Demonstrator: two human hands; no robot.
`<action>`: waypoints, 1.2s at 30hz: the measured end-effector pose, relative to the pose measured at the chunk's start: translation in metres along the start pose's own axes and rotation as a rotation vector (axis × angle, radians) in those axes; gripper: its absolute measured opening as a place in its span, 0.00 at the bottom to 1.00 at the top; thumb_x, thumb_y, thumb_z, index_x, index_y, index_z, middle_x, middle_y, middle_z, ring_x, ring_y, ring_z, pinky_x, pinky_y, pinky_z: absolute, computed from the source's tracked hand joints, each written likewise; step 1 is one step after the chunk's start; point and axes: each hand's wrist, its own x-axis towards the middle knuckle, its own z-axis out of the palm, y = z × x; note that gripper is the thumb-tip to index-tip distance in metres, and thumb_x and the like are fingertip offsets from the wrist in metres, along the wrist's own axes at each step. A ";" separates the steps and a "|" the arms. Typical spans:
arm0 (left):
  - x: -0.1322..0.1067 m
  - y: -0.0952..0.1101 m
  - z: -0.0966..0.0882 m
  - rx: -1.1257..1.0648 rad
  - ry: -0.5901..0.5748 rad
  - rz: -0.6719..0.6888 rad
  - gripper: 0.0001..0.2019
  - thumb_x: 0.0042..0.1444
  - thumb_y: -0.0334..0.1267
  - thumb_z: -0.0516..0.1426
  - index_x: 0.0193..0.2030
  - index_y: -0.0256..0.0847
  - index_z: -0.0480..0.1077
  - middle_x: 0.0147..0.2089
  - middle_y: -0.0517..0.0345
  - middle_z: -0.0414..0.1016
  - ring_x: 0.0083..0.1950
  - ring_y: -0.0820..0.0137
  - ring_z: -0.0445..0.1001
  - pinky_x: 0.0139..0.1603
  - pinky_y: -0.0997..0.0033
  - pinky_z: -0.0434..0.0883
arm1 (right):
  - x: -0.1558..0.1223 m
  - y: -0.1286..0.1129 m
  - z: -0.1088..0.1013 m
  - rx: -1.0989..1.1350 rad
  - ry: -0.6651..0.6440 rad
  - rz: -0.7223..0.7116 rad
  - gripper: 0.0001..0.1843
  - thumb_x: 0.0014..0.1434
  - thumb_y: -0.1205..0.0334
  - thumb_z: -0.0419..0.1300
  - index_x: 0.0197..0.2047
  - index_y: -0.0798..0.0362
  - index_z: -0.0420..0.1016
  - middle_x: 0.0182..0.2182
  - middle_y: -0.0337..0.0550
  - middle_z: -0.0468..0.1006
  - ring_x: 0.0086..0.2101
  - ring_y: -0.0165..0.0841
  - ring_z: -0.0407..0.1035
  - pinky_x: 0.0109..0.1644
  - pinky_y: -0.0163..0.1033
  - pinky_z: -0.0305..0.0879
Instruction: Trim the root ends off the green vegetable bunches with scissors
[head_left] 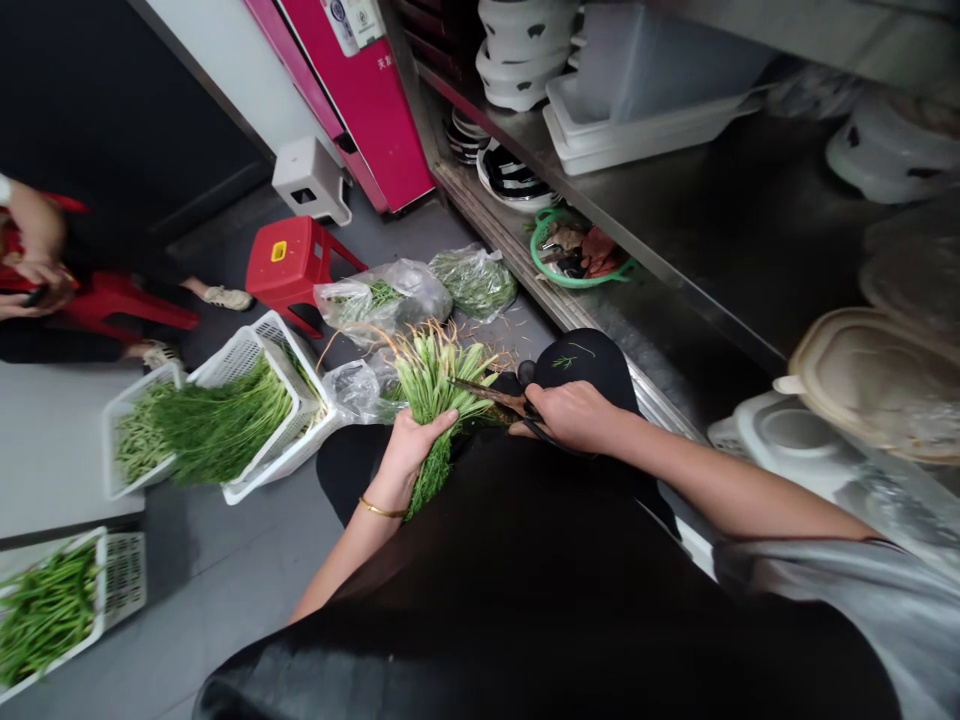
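Note:
My left hand point(415, 446) is wrapped round a thick bunch of leafy green herbs point(429, 385), its pale stems and orange-brown roots pointing away from me and its feathery leaves hanging toward my lap. In my right hand point(568, 412) is a pair of scissors point(499, 397) with dark handles. The rusty-looking blades reach left to the stems at the bunch's right side; whether they are closed on any stem I cannot tell. Loose root trimmings point(504, 350) lie on the floor just beyond. A small green sprig point(564, 361) rests on my right knee.
White baskets of greens point(238, 482) stand at left, with another basket of green vegetables point(101, 590) nearer. Plastic bags of herbs point(474, 282) lie ahead by a red stool point(281, 262). A metal shelf point(675, 240) runs along the right. Another person point(37, 240) sits at far left.

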 end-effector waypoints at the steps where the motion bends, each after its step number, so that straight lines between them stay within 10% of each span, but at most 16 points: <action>1: 0.000 0.000 0.000 -0.003 -0.006 -0.007 0.19 0.39 0.40 0.69 0.38 0.32 0.76 0.39 0.48 0.80 0.39 0.61 0.78 0.45 0.62 0.74 | 0.001 0.001 0.000 0.016 -0.008 -0.012 0.35 0.60 0.32 0.40 0.44 0.57 0.67 0.33 0.55 0.80 0.37 0.46 0.76 0.35 0.40 0.63; 36: 0.001 -0.001 0.004 0.216 -0.061 0.028 0.15 0.38 0.41 0.68 0.32 0.35 0.76 0.33 0.51 0.80 0.34 0.62 0.77 0.39 0.64 0.74 | -0.004 0.002 0.027 0.219 0.013 -0.022 0.27 0.62 0.37 0.46 0.37 0.52 0.69 0.33 0.47 0.80 0.36 0.40 0.75 0.31 0.35 0.55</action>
